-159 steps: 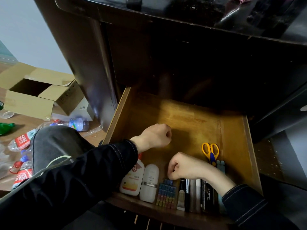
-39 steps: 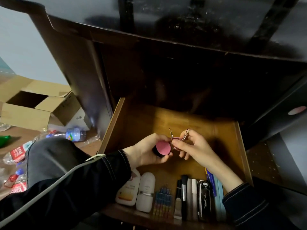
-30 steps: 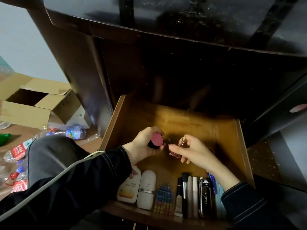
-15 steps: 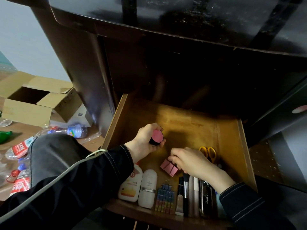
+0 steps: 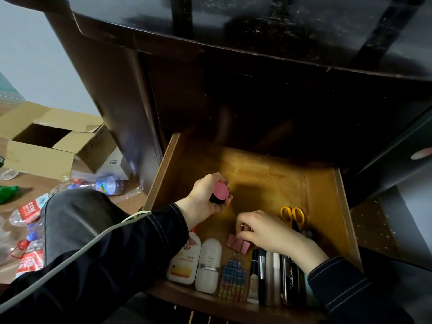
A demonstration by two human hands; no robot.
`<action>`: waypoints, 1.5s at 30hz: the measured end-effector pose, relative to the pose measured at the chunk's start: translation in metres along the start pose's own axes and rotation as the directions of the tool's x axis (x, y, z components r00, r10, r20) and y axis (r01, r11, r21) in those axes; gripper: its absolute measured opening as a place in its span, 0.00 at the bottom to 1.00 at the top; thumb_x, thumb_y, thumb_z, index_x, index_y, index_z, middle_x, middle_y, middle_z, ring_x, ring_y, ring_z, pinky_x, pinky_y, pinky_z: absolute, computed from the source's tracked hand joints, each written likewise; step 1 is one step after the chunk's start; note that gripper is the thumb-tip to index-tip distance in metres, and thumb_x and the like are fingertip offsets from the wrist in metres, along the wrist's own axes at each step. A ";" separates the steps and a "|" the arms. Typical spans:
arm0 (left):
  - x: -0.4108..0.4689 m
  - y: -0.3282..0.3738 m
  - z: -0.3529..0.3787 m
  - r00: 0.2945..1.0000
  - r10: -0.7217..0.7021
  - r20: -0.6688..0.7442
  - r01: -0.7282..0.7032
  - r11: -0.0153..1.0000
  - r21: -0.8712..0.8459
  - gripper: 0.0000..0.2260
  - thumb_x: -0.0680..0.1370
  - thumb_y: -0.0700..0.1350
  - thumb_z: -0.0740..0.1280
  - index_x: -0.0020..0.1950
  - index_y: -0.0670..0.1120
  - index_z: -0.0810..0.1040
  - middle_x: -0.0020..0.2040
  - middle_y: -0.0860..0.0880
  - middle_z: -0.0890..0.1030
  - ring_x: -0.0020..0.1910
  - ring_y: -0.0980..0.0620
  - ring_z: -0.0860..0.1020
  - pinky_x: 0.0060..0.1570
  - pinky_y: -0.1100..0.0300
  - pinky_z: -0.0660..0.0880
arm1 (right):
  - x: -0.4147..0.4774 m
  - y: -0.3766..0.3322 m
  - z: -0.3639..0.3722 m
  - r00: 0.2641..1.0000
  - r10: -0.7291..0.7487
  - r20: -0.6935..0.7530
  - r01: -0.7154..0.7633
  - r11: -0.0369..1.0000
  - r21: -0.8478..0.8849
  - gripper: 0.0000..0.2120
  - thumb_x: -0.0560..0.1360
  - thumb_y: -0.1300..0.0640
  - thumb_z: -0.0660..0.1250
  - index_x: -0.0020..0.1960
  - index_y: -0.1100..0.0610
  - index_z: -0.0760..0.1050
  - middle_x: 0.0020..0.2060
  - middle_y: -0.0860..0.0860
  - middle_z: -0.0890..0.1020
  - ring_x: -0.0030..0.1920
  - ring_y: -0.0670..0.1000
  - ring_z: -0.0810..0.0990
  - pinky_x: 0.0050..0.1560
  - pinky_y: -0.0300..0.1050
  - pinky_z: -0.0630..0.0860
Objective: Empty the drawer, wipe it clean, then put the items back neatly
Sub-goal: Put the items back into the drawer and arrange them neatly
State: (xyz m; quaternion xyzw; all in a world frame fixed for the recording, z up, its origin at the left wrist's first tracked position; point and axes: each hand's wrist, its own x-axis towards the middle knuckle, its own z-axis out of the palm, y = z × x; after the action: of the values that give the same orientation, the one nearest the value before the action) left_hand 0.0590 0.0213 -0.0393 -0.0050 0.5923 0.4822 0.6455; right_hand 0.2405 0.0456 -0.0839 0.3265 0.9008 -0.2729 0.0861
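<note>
A pale wall [image 5: 35,54] stood at the far left above a wooden floor [image 5: 131,197] strewn with crushed plastic bottles [image 5: 30,209]. An open cardboard box [image 5: 46,146] sat on that floor, a white box [image 5: 112,163] just beside it and a clear plastic bottle [image 5: 106,184] lying in front. A knee in grey trousers [image 5: 74,218] rose near the bottles, and a white cable [image 5: 93,242] ran across the dark left sleeve.

A dark wooden desk [image 5: 131,101] filled the middle, its glossy tabletop [image 5: 257,19] overhead. Below it the wooden drawer [image 5: 257,174] stood pulled out, its far half bare and yellow-lit. The left hand [image 5: 203,199] hovered over the drawer's left part, its fingers [image 5: 216,177] curled round a black jar with a pink lid [image 5: 219,192]. To its right, the right hand [image 5: 264,230] reached down to the drawer floor, fingers [image 5: 245,220] closed narrow, pinching at a cluster of pink binder clips [image 5: 238,243] that lay on the wood.

Along the near edge lay a row: a white lotion bottle [image 5: 185,263], a white capsule-shaped container [image 5: 209,265], coloured binder clips [image 5: 233,281], slim tubes and brushes [image 5: 266,277], and a black case [image 5: 289,279]. Yellow-handled scissors [image 5: 292,215] lay near the drawer's right wall, behind the right wrist.
</note>
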 end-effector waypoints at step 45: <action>-0.014 -0.009 0.005 0.935 -0.084 0.345 0.034 0.988 0.149 0.07 0.83 0.38 0.58 0.57 0.40 0.73 0.55 0.41 0.76 0.51 0.45 0.77 0.54 0.49 0.78 | -0.009 -0.014 -0.027 0.908 0.194 -0.371 -0.083 0.952 0.293 0.35 0.63 0.25 0.63 0.67 0.37 0.68 0.49 0.35 0.76 0.39 0.41 0.78 0.37 0.41 0.77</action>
State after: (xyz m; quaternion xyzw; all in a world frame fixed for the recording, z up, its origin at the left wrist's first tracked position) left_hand 0.0707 0.0104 -0.0323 0.1088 0.4999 0.4130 0.7535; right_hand 0.2395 0.0466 -0.0522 0.4473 0.8279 -0.3149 -0.1239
